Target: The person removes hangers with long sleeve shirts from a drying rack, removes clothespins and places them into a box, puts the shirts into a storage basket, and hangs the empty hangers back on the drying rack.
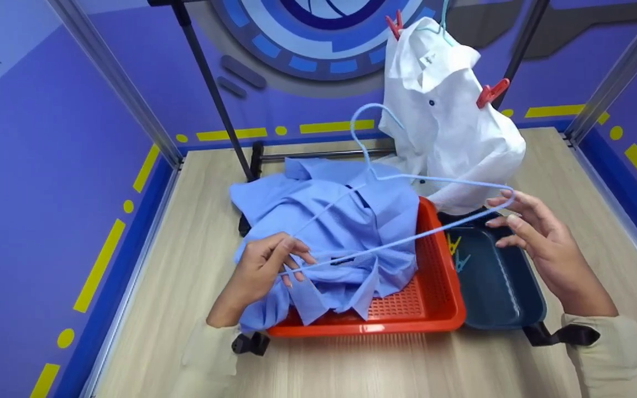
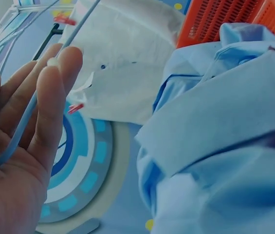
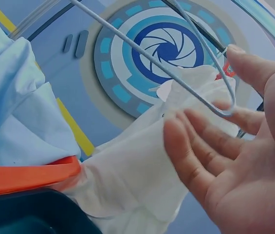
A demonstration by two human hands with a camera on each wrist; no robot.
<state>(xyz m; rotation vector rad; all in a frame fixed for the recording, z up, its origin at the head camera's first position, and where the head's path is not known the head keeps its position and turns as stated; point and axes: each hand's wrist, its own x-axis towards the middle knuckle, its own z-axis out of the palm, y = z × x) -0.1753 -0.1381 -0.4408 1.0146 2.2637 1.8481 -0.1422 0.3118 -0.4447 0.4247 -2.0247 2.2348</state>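
A light blue clothes hanger is held up over the basket, hook pointing upward. My left hand grips its left corner; in the left wrist view the hanger runs across the palm and between the fingers. My right hand is at the opposite corner, fingers spread. Seen from the right wrist, that end of the hanger passes between the thumb and the other fingers. Beneath it, a crumpled light blue shirt lies heaped in a red basket, spilling over the left and back rims.
Behind, a white shirt hangs from a teal hanger, with red clothespins at its shoulders. Right of the basket sits a dark blue tray holding yellow and teal clothespins. A black rack pole rises at the back left.
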